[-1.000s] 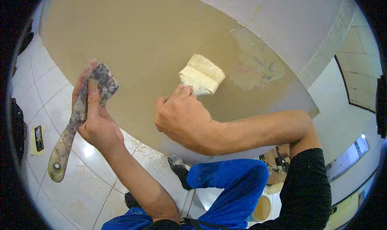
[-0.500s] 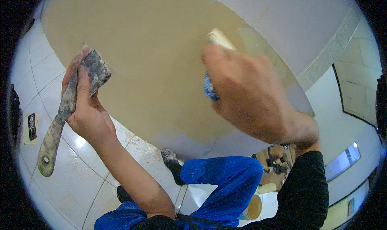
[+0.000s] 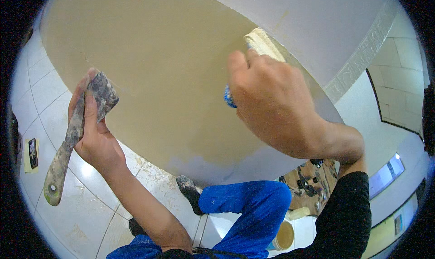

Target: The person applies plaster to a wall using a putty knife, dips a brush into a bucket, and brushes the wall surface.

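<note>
My left hand (image 3: 100, 143) holds a crusted scraper (image 3: 68, 148) with a broad dark blade and a mottled grey handle with a hole at its end. Thumb and fingers grip it around the neck and blade, with the handle pointing down. In my right hand (image 3: 281, 107), closed, is a putty knife whose blue handle (image 3: 229, 96) shows below the fist. Thick cream putty (image 3: 265, 45) covers its blade, which lies at the upper right edge of a tan-coated area on a wall (image 3: 158, 77). The knife's middle is hidden by my fingers.
Pale lilac wall (image 3: 317, 27) borders the tan coating. Below are white floor tiles (image 3: 72, 186) with crumbs, a phone (image 3: 33, 153) at the left, a tub (image 3: 284, 235) near my knee, and a brown board (image 3: 312, 182) with dark scraps on it. My legs in blue trousers (image 3: 247, 209) are bent beneath.
My right hand has carried the putty knife up and to the right, to the edge of the tan coating; more of its putty shows. My left hand has sunk slightly, still gripping the scraper.
</note>
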### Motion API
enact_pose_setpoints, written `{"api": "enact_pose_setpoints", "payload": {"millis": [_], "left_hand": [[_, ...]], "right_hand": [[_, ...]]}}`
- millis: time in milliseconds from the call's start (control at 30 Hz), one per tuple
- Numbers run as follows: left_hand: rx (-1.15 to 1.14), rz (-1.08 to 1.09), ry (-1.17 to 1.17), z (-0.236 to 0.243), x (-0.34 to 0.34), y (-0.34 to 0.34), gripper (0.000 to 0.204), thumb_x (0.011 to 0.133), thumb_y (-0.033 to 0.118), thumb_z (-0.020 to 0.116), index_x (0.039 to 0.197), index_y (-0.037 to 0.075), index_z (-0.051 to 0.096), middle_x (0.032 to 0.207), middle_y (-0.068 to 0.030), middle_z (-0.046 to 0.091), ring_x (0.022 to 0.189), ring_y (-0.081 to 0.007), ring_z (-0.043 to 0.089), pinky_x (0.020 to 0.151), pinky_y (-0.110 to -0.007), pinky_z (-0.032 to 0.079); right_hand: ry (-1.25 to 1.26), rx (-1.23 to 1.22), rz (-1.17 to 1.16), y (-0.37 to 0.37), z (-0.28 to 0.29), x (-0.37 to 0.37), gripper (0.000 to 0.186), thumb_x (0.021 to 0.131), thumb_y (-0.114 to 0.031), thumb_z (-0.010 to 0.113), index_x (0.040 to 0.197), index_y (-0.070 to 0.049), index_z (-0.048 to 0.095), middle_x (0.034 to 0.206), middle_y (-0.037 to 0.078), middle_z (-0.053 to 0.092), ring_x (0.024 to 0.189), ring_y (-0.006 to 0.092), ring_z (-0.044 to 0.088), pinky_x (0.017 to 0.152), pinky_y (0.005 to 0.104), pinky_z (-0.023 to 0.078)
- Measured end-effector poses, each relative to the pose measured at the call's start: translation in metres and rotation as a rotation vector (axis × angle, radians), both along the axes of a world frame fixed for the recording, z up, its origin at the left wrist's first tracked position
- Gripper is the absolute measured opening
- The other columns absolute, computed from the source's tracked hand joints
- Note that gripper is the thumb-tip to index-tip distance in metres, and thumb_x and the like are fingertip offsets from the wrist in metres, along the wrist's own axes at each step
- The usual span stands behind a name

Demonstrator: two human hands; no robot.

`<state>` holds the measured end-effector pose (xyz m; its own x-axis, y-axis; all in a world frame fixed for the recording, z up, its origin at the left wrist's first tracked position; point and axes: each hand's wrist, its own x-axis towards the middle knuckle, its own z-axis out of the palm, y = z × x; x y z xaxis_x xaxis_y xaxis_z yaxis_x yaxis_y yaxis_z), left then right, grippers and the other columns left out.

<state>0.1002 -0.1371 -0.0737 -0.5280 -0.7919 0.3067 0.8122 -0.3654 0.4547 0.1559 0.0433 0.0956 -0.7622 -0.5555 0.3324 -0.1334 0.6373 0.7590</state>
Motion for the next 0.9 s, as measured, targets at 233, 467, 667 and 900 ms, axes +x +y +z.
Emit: {"api": "enact_pose_setpoints", "payload": {"millis": [233,467,667,900], "left_hand": [[-0.012,0.009,0.016,-0.004,-0.003,-0.001,0.027,0.098,0.0,0.049,0.122,-0.007,0.059,0.126,-0.0224,0.063,0.12,-0.0277,0.061,0.106,-0.041,0.048],[0.014,-0.037,0.039,-0.003,-0.002,0.003,0.025,0.098,0.0,0.05,0.12,-0.008,0.059,0.126,-0.0223,0.063,0.118,-0.0265,0.061,0.104,-0.039,0.051],[-0.011,-0.011,-0.051,-0.004,0.0,-0.005,0.031,0.099,0.004,0.052,0.128,-0.006,0.055,0.13,-0.0189,0.062,0.122,-0.0252,0.059,0.104,-0.037,0.048],[-0.006,0.027,0.009,-0.007,-0.003,-0.004,0.025,0.098,-0.001,0.05,0.119,-0.007,0.061,0.121,-0.0203,0.066,0.115,-0.0245,0.063,0.103,-0.037,0.051]], "right_hand": [[-0.003,0.202,0.183,-0.002,-0.027,-0.012,0.011,0.078,-0.005,0.063,0.08,0.003,0.055,0.077,0.022,0.063,0.071,0.028,0.07,0.05,0.0337,0.056],[-0.229,0.045,0.206,-0.003,-0.024,-0.001,0.016,0.078,-0.005,0.065,0.085,0.003,0.054,0.077,0.021,0.063,0.074,0.0315,0.069,0.056,0.0382,0.057],[-0.09,-0.03,0.091,-0.003,0.007,0.002,0.022,0.074,-0.005,0.068,0.089,-0.001,0.052,0.084,0.016,0.063,0.075,0.0299,0.068,0.06,0.038,0.056],[-0.237,0.029,0.234,0.004,-0.089,-0.027,0.017,0.073,-0.005,0.065,0.085,0.002,0.054,0.084,0.022,0.063,0.073,0.0302,0.067,0.05,0.0363,0.056]]}}
